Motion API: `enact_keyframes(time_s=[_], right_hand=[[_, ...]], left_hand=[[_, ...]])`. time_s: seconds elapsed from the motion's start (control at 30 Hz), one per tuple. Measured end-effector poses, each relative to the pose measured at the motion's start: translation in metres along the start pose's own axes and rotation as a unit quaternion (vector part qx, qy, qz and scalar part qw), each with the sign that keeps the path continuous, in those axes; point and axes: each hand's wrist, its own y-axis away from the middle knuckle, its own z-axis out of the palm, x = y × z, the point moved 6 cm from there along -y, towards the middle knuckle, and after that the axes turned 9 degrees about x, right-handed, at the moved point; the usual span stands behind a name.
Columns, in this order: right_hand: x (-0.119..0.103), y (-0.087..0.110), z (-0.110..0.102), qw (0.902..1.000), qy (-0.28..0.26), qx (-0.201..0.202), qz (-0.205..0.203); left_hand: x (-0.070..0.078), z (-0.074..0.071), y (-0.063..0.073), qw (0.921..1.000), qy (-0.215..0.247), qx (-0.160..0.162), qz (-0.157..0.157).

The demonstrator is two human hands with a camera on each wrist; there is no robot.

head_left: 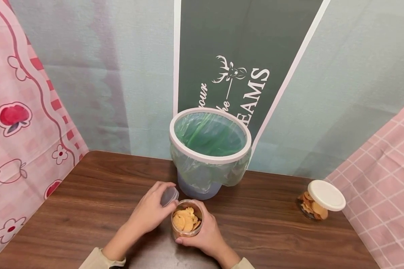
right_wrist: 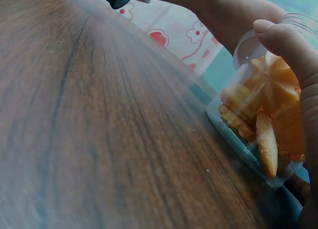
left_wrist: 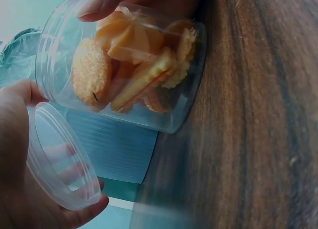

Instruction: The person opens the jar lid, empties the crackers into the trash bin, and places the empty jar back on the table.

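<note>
My left hand (head_left: 149,211) holds a clear round plastic lid (head_left: 169,196) by its edge, beside the jar's mouth. My right hand (head_left: 208,233) grips an uncovered clear plastic jar (left_wrist: 171,117) around its side, thumb toward the front. Golden cookies (head_left: 184,220) of several shapes lie inside the jar, some round and flat, some ridged or flower-shaped. In the left wrist view the lid is tilted on edge, with fingers showing through it. Right in front of a bin, the jar is low over the table.
A blue bin (head_left: 202,192) with a white rim and green bag liner stands behind the hands. At the right of the brown wooden table (head_left: 266,224) is a second cookie jar (head_left: 311,209) with a white lid (head_left: 326,195). Patterned cloths hang around the table.
</note>
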Motion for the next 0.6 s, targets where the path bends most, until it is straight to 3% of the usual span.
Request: enact_keyframes(time_s=[0.3,0.6], right_hand=[[-0.0002,0.0,-0.0005,1.0,0.008,0.001,0.003],[0.0007,-0.0007,-0.0004,0.9999,-0.009,-0.002,0.007]], left_hand=[[-0.0041,0.0063,0.0008,0.9996,0.012,-0.019,-0.015],[-0.0092,0.0086,0.0011,0.9997,0.005,-0.014,-0.02]])
